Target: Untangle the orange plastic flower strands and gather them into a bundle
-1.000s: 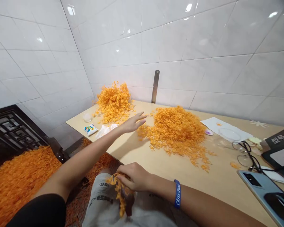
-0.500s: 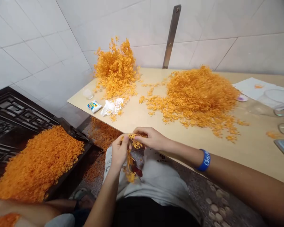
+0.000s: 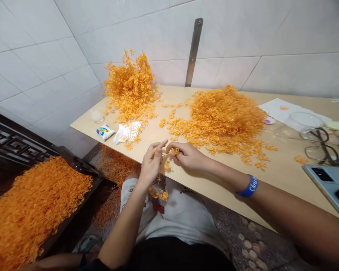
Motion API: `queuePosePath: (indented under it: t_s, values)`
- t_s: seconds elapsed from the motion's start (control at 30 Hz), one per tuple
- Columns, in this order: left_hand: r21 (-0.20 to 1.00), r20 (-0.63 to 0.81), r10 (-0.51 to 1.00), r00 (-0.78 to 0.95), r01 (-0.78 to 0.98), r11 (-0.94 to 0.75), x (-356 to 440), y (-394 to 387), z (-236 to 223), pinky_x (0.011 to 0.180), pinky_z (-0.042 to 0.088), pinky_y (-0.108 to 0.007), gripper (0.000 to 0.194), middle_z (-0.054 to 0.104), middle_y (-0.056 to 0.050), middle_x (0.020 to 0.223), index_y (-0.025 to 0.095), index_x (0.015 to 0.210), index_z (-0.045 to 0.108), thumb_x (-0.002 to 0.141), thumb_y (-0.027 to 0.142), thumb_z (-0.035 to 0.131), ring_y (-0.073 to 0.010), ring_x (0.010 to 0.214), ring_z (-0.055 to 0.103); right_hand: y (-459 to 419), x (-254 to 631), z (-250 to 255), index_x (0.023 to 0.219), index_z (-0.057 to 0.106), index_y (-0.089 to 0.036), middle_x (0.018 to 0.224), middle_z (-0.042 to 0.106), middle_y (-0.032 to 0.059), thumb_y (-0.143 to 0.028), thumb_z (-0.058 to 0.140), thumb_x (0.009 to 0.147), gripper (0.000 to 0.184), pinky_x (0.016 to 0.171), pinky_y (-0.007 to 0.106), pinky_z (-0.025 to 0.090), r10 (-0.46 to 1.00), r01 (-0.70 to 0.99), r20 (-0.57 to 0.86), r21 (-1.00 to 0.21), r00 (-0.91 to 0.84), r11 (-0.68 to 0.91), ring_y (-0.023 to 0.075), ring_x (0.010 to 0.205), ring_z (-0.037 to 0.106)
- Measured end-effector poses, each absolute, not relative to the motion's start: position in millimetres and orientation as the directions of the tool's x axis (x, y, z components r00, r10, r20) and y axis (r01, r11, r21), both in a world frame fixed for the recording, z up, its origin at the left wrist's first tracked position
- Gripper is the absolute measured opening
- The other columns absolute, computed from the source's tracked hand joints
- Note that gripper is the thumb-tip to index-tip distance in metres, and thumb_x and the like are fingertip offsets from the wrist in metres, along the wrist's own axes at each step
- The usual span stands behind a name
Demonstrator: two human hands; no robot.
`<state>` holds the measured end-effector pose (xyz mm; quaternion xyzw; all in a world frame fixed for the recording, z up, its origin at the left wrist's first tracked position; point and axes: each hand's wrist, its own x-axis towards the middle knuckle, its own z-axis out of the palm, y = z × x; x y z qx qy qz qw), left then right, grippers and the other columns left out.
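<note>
Just over the table's front edge, my left hand is closed, its thumb and fingers pinching a string of orange plastic flower pieces that dangles below it towards my lap. Close by on the right, my right hand pinches a small orange flower piece between thumb and fingertips. Thin orange stems bridge the gap between both hands. A large heap of the same pieces lies on the table beyond my right hand. Another, taller pile stands at the back left.
The table also bears a small packet, crumpled tissue, a clear cup, eyeglasses and a phone. At left, a dark carved wooden bench holds a big orange heap. Another person's arm shows bottom left.
Both hands have risen from above my lap to the table edge and moved slightly apart, stretching the orange stems. My view has turned right; the other person's hand has left it.
</note>
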<state>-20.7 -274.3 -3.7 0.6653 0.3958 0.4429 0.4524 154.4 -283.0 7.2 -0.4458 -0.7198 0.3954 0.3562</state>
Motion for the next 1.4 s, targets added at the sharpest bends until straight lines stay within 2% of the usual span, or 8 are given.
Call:
queuePosePath:
  t_s: [0.2,0.4,0.6,0.73,0.97,1.13,1.27,1.4]
  values:
    - [0.908,0.309,0.856,0.415,0.137,-0.395,8,-264,-3,0.102,0.043,-0.034,0.057,0.060,-0.012,0.121,0.020,0.123,0.067,0.093,0.060,0.039,-0.0220,0.116,0.056,-290,167,-2,0.097,0.067,-0.013,0.089,0.068,0.0061,-0.023,0.050,0.082,0.024,0.071,0.027,0.045,0.921,0.255,0.194,-0.923,-0.338,0.288,0.0165,0.078,0.058]
    - [0.944,0.263,0.771,0.580,0.011,-0.330,10,-260,-3,0.113,0.034,-0.036,0.048,0.059,-0.008,0.136,0.024,0.119,0.070,0.096,0.054,0.040,-0.0231,0.132,0.048,-286,164,-12,0.081,0.066,-0.013,0.078,0.066,0.0052,-0.039,0.057,0.085,0.028,0.067,0.027,0.044,0.937,0.175,0.188,-0.953,-0.293,0.246,0.0154,0.071,0.057]
    - [0.995,0.005,0.950,0.313,-0.099,0.028,14,-264,-10,0.057,0.050,-0.024,0.061,0.070,-0.006,0.067,0.012,0.109,0.071,0.087,0.065,0.049,-0.0156,0.062,0.065,-293,164,-7,0.069,0.052,-0.018,0.071,0.056,0.0010,-0.028,0.053,0.088,0.021,0.066,0.026,0.042,0.886,0.191,0.186,-0.938,-0.424,0.289,0.0129,0.066,0.050]
    - [0.961,-0.078,0.971,0.224,-0.242,0.133,18,-264,-7,0.058,0.050,-0.022,0.063,0.060,0.000,0.051,0.012,0.111,0.067,0.084,0.066,0.052,-0.0152,0.060,0.066,-298,160,-5,0.067,0.049,-0.019,0.070,0.052,0.0004,-0.026,0.053,0.088,0.023,0.067,0.027,0.041,0.831,0.152,0.215,-0.930,-0.513,0.335,0.0132,0.068,0.047]
    - [0.925,-0.104,0.958,0.268,-0.329,0.192,14,-258,-10,0.087,0.054,-0.030,0.091,0.070,-0.011,0.109,0.024,0.149,0.028,0.074,0.040,0.079,-0.0187,0.097,0.069,-288,162,-12,0.074,0.056,-0.018,0.059,0.049,-0.0033,-0.050,0.063,0.083,0.034,0.050,0.023,0.037,0.954,-0.112,0.094,-0.992,-0.284,0.064,0.0093,0.051,0.042]
    - [0.953,-0.064,0.940,0.335,-0.258,0.157,14,-258,-13,0.115,0.032,-0.041,0.079,0.028,-0.009,0.160,0.034,0.150,0.027,0.083,0.068,0.051,-0.0252,0.145,0.033,-287,164,-12,0.083,0.063,-0.016,0.054,0.048,-0.0054,-0.054,0.066,0.079,0.038,0.046,0.021,0.038,0.968,-0.131,0.032,-0.991,-0.248,-0.001,0.0077,0.046,0.045]
    - [0.987,0.094,0.927,0.363,-0.156,-0.039,10,-260,-12,0.122,0.017,-0.041,0.073,0.021,-0.003,0.162,0.032,0.145,0.041,0.087,0.074,0.032,-0.0236,0.151,0.013,-287,162,-14,0.087,0.063,-0.015,0.053,0.050,-0.0061,-0.055,0.068,0.076,0.042,0.044,0.020,0.035,0.981,-0.136,-0.026,-0.989,-0.193,-0.053,0.0066,0.043,0.043]
    - [0.978,0.176,0.918,0.355,0.045,-0.205,7,-266,-4,0.115,0.033,-0.038,0.051,0.052,-0.010,0.145,0.022,0.132,0.057,0.093,0.053,0.047,-0.0245,0.137,0.044,-287,162,-13,0.082,0.061,-0.015,0.056,0.052,-0.0042,-0.055,0.065,0.079,0.040,0.047,0.022,0.036,0.983,-0.125,-0.006,-0.992,-0.185,-0.029,0.0069,0.045,0.043]
